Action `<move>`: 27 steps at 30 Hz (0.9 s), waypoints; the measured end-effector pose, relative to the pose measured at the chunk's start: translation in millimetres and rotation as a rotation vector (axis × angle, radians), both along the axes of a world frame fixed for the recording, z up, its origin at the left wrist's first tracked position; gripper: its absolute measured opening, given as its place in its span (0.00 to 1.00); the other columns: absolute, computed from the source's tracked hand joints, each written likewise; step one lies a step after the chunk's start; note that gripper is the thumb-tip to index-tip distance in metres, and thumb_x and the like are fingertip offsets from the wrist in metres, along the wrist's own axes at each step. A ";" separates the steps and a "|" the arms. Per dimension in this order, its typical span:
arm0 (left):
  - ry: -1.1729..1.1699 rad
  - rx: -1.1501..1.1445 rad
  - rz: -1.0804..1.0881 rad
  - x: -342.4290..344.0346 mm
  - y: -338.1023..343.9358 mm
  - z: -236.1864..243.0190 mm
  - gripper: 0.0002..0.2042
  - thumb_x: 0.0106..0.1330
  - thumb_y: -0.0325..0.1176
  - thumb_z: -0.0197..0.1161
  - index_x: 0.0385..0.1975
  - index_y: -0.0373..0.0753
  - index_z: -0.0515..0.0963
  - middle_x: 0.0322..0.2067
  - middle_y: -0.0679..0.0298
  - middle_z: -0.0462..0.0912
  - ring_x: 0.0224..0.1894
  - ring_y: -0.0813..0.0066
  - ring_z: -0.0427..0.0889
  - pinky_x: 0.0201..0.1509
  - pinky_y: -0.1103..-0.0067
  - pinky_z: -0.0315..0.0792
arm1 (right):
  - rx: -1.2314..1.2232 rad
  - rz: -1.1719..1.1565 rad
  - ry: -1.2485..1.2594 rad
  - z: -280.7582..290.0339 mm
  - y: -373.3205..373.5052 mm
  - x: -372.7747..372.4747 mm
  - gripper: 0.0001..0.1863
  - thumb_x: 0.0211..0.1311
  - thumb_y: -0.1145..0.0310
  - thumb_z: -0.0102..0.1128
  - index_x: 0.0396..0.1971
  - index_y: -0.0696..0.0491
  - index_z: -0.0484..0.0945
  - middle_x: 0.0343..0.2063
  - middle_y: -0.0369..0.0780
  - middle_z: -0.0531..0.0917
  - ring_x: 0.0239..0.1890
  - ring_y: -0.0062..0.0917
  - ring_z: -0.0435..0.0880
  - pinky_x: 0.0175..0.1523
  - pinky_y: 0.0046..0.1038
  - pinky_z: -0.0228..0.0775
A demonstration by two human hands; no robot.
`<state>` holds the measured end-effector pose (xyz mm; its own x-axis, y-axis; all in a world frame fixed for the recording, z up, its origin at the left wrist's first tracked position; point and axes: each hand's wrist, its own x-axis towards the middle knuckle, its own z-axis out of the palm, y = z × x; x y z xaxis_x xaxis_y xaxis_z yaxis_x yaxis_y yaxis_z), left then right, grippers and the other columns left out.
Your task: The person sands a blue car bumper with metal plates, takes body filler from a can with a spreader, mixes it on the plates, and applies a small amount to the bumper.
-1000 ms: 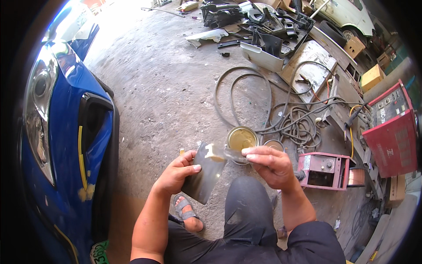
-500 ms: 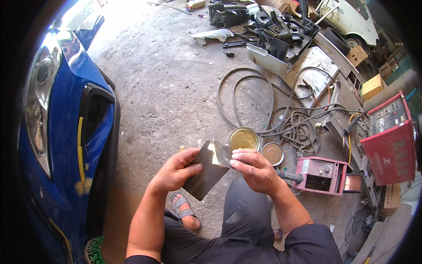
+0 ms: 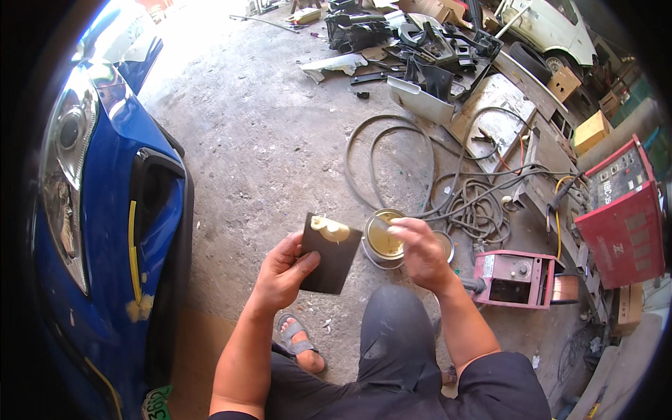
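Observation:
My left hand (image 3: pixel 283 271) grips a dark flat board (image 3: pixel 325 262) between thumb and fingers. A lump of cream-coloured putty (image 3: pixel 330 228) sits on the board's far end. Over an open round can (image 3: pixel 383 256) of yellowish putty, my right hand (image 3: pixel 424 253) pinches a thin, greyish putty spreader (image 3: pixel 379 225), which reaches over the can's mouth. The spreader is partly blurred, and I cannot tell whether its edge touches the putty. Partly behind my right hand, a round lid (image 3: pixel 446 242) lies on the ground beside the can.
On the left stands a blue car bumper (image 3: pixel 112 210) with yellowish filler patches. Coiled black cables (image 3: pixel 479 210) lie beyond the can. A red wire-feed unit (image 3: pixel 514 280) and a red welding machine (image 3: pixel 623 217) stand at right. Scrap car parts (image 3: pixel 427 52) are piled at the back.
My right hand has moved from the board to over the can with the spreader. The board has turned flatter toward me, showing the putty lump. The view has shifted slightly.

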<state>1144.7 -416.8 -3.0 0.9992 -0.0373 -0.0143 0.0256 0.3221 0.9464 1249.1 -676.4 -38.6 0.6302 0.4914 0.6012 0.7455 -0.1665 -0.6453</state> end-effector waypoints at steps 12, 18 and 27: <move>-0.111 -0.029 0.082 -12.4 -28.5 -5.0 0.19 0.68 0.19 0.51 0.59 0.34 0.67 0.52 0.59 0.75 0.52 0.72 0.74 0.56 0.78 0.68 | 0.422 0.351 1.039 5.6 29.4 -25.5 0.20 0.63 0.78 0.55 0.55 0.60 0.65 0.50 0.41 0.76 0.54 0.23 0.74 0.59 0.29 0.65; -0.368 0.763 0.145 -6.4 -24.8 -4.6 0.17 0.63 0.16 0.53 0.53 0.33 0.71 0.45 0.51 0.76 0.45 0.57 0.78 0.47 0.75 0.72 | 0.440 0.448 0.935 28.7 35.3 -11.1 0.20 0.62 0.78 0.56 0.55 0.60 0.66 0.49 0.41 0.78 0.52 0.23 0.76 0.57 0.27 0.67; 0.111 0.018 -0.071 -11.7 16.1 4.8 0.16 0.66 0.21 0.55 0.53 0.30 0.70 0.45 0.62 0.79 0.48 0.80 0.76 0.53 0.80 0.70 | 0.074 0.475 -0.044 70.5 28.1 -8.8 0.20 0.48 0.86 0.60 0.43 0.55 0.76 0.45 0.44 0.81 0.46 0.38 0.81 0.51 0.35 0.74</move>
